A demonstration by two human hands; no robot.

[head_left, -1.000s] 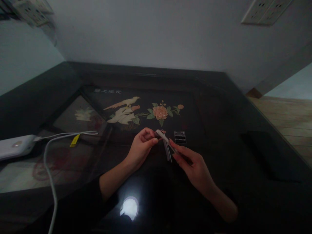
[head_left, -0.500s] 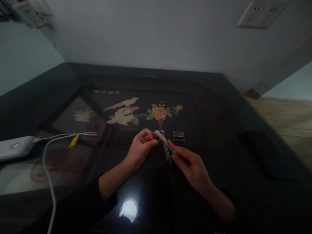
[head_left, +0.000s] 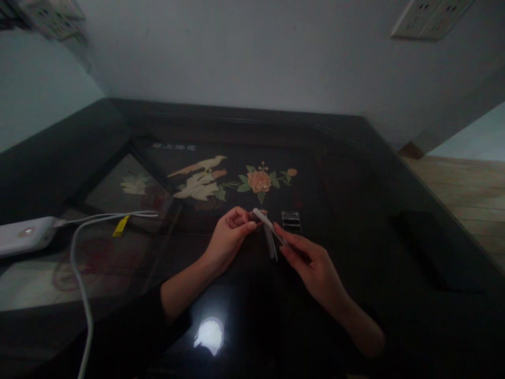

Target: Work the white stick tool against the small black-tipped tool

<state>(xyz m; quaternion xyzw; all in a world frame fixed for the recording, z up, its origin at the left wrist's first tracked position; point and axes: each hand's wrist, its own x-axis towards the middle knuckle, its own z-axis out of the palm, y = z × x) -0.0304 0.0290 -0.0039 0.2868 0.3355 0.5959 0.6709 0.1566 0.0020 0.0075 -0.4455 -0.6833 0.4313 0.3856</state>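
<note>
My right hand [head_left: 313, 260] grips a slim, pale stick with a rounded end [head_left: 265, 218] between thumb and fingers, slanting up to the left. Its far end is at the fingertips of my left hand [head_left: 229, 237]. The left thumb and index finger are pinched together at something small and dark, too dim to name. Under the stick, a narrow silvery strip [head_left: 271, 245] points down toward me; whether it lies on the table or is held I cannot tell. Just right of it sits a small clear case with dark sections [head_left: 291, 221].
The glossy black table [head_left: 347, 173] has an inlaid bird and flower picture [head_left: 258, 181]. At left lies a white power bank [head_left: 26, 236] with a white cable [head_left: 82, 284] bearing a yellow tag [head_left: 120, 226]. A dark flat object [head_left: 437, 250] lies at right. A wall stands behind.
The camera view has shifted slightly. The stick is tilted a little differently over the silvery strip, and both hands keep nearly the same place and grip.
</note>
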